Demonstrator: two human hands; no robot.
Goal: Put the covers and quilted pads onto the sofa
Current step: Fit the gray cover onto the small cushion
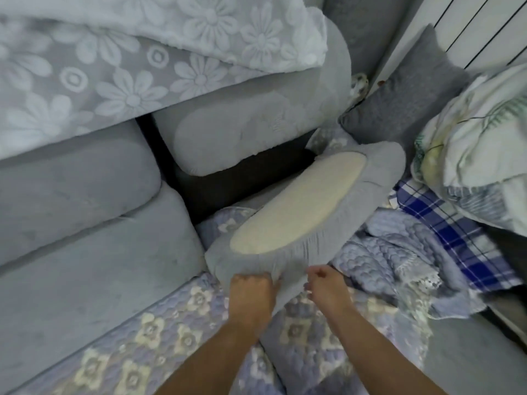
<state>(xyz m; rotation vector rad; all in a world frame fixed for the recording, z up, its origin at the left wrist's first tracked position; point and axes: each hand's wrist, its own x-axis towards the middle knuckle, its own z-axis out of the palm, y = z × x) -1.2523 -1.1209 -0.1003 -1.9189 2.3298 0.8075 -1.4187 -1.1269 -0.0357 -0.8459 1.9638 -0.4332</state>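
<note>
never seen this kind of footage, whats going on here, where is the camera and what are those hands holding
There is no machine here: the camera sits on a person's head and looks down at their own bare arms. The left hand and right hand both grip the near edge of a grey stretch cover that is pulled around a seat cushion, whose pale bare foam still shows. The cushion rests tilted above a flowered quilted pad on the sofa seat. Grey back cushions stand behind, under a white flower-patterned throw. To the right lie a blue checked cloth and a leaf-print pillow.
</note>
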